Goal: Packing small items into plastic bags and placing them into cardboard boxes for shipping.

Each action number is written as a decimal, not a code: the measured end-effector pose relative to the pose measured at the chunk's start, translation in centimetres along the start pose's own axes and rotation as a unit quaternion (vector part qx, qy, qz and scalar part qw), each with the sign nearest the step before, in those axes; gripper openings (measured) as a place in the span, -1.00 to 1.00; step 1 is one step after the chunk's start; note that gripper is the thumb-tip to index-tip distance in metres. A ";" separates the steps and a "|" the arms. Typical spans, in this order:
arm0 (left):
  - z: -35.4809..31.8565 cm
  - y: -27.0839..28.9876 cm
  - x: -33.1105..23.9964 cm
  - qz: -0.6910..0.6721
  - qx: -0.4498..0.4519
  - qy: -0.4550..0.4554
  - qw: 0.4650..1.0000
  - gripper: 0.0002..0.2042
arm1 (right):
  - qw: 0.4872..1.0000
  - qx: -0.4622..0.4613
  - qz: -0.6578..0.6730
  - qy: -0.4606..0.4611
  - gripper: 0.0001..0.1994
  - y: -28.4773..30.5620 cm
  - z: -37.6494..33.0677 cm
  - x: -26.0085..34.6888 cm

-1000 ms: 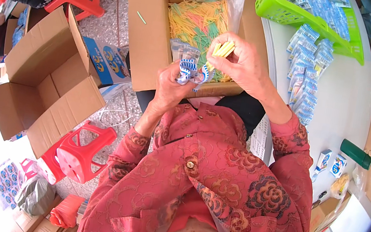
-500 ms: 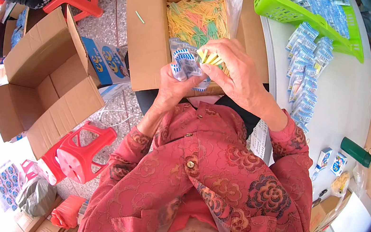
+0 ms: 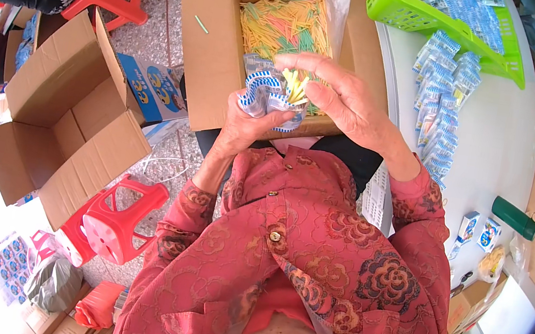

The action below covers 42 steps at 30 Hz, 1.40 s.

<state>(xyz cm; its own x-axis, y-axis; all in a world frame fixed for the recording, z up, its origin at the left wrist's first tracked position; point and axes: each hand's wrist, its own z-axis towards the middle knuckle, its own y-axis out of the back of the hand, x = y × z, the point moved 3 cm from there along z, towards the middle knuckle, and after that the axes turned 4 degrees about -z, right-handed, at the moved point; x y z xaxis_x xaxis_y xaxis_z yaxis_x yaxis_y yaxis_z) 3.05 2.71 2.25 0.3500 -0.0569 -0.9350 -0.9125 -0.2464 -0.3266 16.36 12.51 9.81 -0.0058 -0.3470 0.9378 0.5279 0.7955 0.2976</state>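
Your left hand grips a blue-and-white packet; your right hand pinches yellow sticks into it, near the cardboard box.

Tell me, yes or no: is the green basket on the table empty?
No, the green basket on the white table holds a heap of small blue-and-white packets.

left hand: raised, fingers curled shut | right hand: raised, fingertips pinched together
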 end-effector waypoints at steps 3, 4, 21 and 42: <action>0.2 0.1 0.0 -0.024 0.006 -0.018 1.000 -0.74 | 0.994 0.050 -0.089 0.021 -0.65 -0.3 0.0 -0.3; 0.2 0.1 -0.1 -0.025 0.006 -0.020 0.999 -0.73 | 0.992 0.043 -0.116 0.027 -0.66 -0.4 0.0 -0.5; 0.4 1.1 1.2 -0.119 -0.018 -0.006 0.993 -0.62 | 0.999 -0.023 -0.034 0.023 -0.75 -0.4 0.5 -1.2; 0.2 0.2 0.6 -0.091 -0.021 0.062 0.994 -0.76 | 0.960 -0.274 -0.008 -0.057 -0.82 9.0 -6.8 -0.8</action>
<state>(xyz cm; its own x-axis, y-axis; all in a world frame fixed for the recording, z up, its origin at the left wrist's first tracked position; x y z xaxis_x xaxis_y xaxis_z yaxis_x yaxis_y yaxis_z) 3.07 2.85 1.60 0.5347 -0.1248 -0.8358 -0.8226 -0.3031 -0.4810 26.85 16.56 10.54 -0.0941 -0.2747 0.9569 0.8941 0.3994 0.2025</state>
